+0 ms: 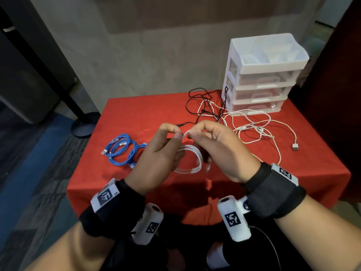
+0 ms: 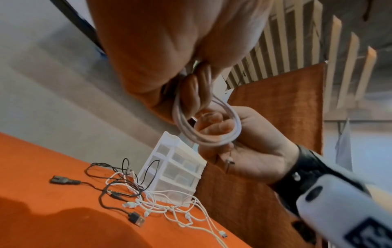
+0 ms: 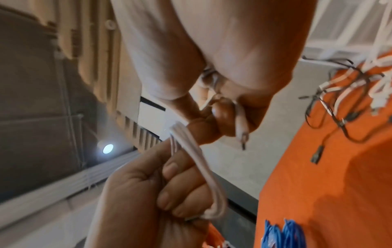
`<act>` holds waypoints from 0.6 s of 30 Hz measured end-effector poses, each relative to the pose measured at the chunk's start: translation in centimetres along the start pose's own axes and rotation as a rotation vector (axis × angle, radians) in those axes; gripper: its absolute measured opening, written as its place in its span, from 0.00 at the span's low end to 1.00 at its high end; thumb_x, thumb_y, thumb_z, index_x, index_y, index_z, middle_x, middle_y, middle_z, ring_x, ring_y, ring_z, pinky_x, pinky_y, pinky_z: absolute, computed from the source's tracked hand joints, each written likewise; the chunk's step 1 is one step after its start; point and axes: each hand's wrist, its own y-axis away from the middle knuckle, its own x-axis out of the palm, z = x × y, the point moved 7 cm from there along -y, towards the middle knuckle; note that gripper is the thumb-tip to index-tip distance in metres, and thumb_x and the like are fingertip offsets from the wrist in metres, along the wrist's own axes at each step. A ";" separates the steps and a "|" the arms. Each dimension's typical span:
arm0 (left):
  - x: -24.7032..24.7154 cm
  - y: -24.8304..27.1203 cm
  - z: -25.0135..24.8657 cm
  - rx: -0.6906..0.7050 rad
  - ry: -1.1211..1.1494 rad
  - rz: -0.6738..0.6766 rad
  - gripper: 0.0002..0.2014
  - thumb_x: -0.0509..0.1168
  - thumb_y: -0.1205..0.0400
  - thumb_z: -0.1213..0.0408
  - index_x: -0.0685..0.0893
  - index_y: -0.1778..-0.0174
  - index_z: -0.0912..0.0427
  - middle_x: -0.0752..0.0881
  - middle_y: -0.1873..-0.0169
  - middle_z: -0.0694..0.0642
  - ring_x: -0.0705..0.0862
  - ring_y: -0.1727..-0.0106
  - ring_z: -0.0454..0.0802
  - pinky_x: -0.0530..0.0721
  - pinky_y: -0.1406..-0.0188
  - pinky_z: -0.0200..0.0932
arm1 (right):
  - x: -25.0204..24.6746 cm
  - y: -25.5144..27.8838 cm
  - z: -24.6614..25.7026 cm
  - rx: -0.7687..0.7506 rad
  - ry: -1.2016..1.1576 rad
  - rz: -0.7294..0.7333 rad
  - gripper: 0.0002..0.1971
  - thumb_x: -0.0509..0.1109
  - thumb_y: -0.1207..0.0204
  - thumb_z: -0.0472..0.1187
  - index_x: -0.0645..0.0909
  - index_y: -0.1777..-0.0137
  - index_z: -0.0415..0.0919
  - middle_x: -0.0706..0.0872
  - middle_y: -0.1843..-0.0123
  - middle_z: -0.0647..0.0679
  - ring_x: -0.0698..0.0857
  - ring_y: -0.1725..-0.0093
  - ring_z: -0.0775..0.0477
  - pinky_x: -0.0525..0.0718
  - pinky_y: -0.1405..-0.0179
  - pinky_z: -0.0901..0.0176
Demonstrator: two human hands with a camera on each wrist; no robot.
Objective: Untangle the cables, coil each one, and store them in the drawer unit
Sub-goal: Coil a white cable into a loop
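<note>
Above the red table [image 1: 136, 114] both hands hold a white cable [image 1: 195, 161] wound into a small coil. My left hand [image 1: 176, 133] grips the coil's left side with curled fingers and pinches its top. My right hand [image 1: 192, 133] pinches the top loop beside it. In the left wrist view the coil [image 2: 212, 134] hangs between both hands, and a plug end [image 2: 230, 162] dangles by the right palm. The right wrist view shows the coil [image 3: 203, 167] running into the left fist [image 3: 148, 193], with the plug [image 3: 243, 135] under the right fingers.
A coiled blue cable [image 1: 121, 149] lies at the table's left. A tangle of black and white cables [image 1: 224, 114] spreads at the back right, up against a white three-drawer unit [image 1: 261, 75] with an open top tray. A black stand base [image 1: 86, 124] sits on the floor to the left.
</note>
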 end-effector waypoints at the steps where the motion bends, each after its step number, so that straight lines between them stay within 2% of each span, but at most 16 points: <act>1: 0.3 0.2 -0.4 0.071 -0.022 0.030 0.04 0.59 0.09 0.64 0.70 0.46 0.59 0.63 0.74 0.50 0.60 0.75 0.46 0.56 0.76 0.40 | 0.1 0.0 -0.4 0.047 -0.029 -0.011 0.09 0.67 0.12 0.41 0.82 0.53 0.38 0.77 0.74 0.46 0.72 0.79 0.48 0.70 0.80 0.59; 3: 1.1 0.7 -1.1 0.186 -0.119 0.075 0.06 0.59 0.11 0.66 0.70 0.42 0.62 0.73 0.73 0.44 0.64 0.74 0.46 0.65 0.75 0.42 | 0.2 -0.1 -0.9 0.123 -0.083 -0.029 0.09 0.67 0.13 0.43 0.83 0.54 0.42 0.79 0.74 0.44 0.74 0.82 0.47 0.70 0.81 0.60; 5: 1.5 1.2 -1.6 0.252 -0.209 0.087 0.06 0.59 0.10 0.71 0.70 0.39 0.66 0.78 0.70 0.45 0.72 0.71 0.43 0.75 0.71 0.39 | 0.2 -0.1 -1.2 0.168 -0.109 -0.049 0.09 0.67 0.13 0.44 0.83 0.55 0.43 0.78 0.75 0.44 0.74 0.83 0.49 0.71 0.83 0.62; 6: 1.7 1.3 -1.7 0.274 -0.229 0.101 0.08 0.60 0.11 0.73 0.70 0.38 0.67 0.81 0.67 0.49 0.76 0.67 0.43 0.79 0.67 0.40 | 0.2 -0.2 -1.2 0.174 -0.119 -0.060 0.10 0.68 0.13 0.44 0.83 0.56 0.45 0.76 0.73 0.42 0.73 0.82 0.49 0.71 0.82 0.62; 8: 1.9 1.5 -1.6 0.308 -0.255 0.149 0.13 0.62 0.13 0.73 0.69 0.34 0.66 0.83 0.59 0.60 0.82 0.61 0.48 0.84 0.61 0.54 | 0.3 -0.2 -1.2 0.175 -0.163 -0.079 0.10 0.67 0.13 0.43 0.83 0.57 0.46 0.75 0.69 0.40 0.72 0.80 0.50 0.71 0.79 0.61; 9: 1.9 1.5 -1.4 0.319 -0.272 0.151 0.15 0.62 0.13 0.74 0.68 0.33 0.66 0.84 0.58 0.59 0.84 0.59 0.48 0.84 0.60 0.54 | 0.2 -0.2 -1.3 0.176 -0.190 -0.095 0.10 0.67 0.13 0.41 0.83 0.57 0.45 0.75 0.69 0.40 0.71 0.80 0.51 0.69 0.78 0.62; 10: 1.8 1.4 -1.2 0.329 -0.293 0.135 0.16 0.62 0.13 0.75 0.67 0.31 0.66 0.86 0.58 0.54 0.85 0.59 0.47 0.83 0.58 0.50 | 0.2 -0.2 -1.4 0.182 -0.212 -0.115 0.08 0.67 0.13 0.39 0.82 0.54 0.44 0.75 0.72 0.41 0.70 0.81 0.52 0.67 0.78 0.63; 12: 1.6 1.1 -0.9 0.338 -0.317 0.091 0.14 0.61 0.12 0.77 0.68 0.32 0.68 0.89 0.55 0.50 0.88 0.55 0.48 0.85 0.54 0.46 | 0.0 -0.2 -1.4 0.184 -0.220 -0.152 0.04 0.65 0.12 0.38 0.81 0.45 0.40 0.74 0.77 0.45 0.70 0.83 0.53 0.66 0.81 0.65; 15: 0.8 0.7 -0.4 0.359 -0.392 0.006 0.10 0.62 0.12 0.75 0.72 0.36 0.65 0.89 0.56 0.48 0.87 0.56 0.46 0.83 0.54 0.48 | 0.2 0.0 -1.1 0.128 -0.228 -0.092 0.11 0.65 0.12 0.38 0.76 0.32 0.40 0.76 0.75 0.47 0.71 0.81 0.55 0.69 0.85 0.64; 17: -0.1 0.5 -0.4 0.389 -0.482 -0.068 0.07 0.63 0.12 0.70 0.76 0.39 0.61 0.89 0.57 0.51 0.87 0.56 0.49 0.84 0.55 0.51 | 0.7 0.4 -0.6 0.054 -0.184 0.027 0.18 0.70 0.16 0.34 0.72 0.29 0.42 0.78 0.69 0.50 0.75 0.75 0.53 0.74 0.81 0.60; 18: -0.3 0.5 -0.5 0.404 -0.531 -0.097 0.06 0.64 0.12 0.69 0.77 0.40 0.60 0.89 0.57 0.51 0.88 0.56 0.48 0.84 0.55 0.49 | 0.8 0.6 -0.4 0.007 -0.118 0.071 0.23 0.73 0.19 0.31 0.71 0.28 0.42 0.78 0.66 0.50 0.77 0.70 0.50 0.76 0.78 0.56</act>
